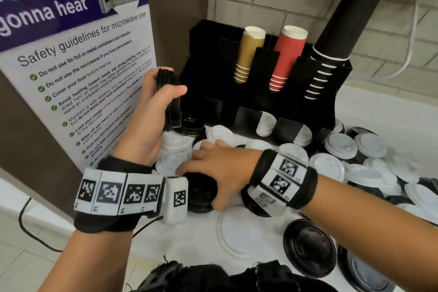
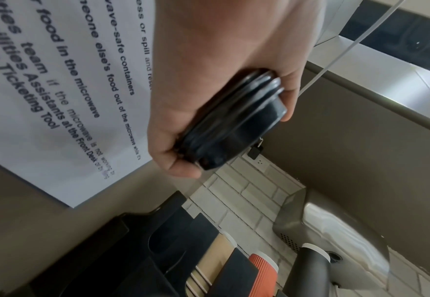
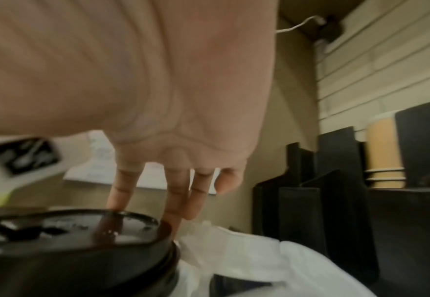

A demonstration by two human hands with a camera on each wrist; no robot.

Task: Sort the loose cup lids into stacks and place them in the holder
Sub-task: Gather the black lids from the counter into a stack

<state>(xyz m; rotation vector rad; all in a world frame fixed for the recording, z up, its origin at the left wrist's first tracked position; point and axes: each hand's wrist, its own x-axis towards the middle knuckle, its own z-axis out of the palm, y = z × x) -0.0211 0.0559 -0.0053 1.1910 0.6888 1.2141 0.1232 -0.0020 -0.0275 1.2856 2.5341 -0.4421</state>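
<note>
White counter (image 1: pixel 241 242) | left hand (image 1: pixel 151 111) grips glossy black lid stack (image 1: pixel 171 102) | right hand (image 1: pixel 218 168) fingers splayed on black lid (image 1: pixel 201 193)

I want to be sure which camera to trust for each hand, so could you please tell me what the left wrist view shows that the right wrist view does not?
Only the left wrist view shows the left hand gripping a small stack of black plastic lids. Only the right wrist view shows the right hand with fingers on a black lid among white lids. Both show the black cup holder.
</note>
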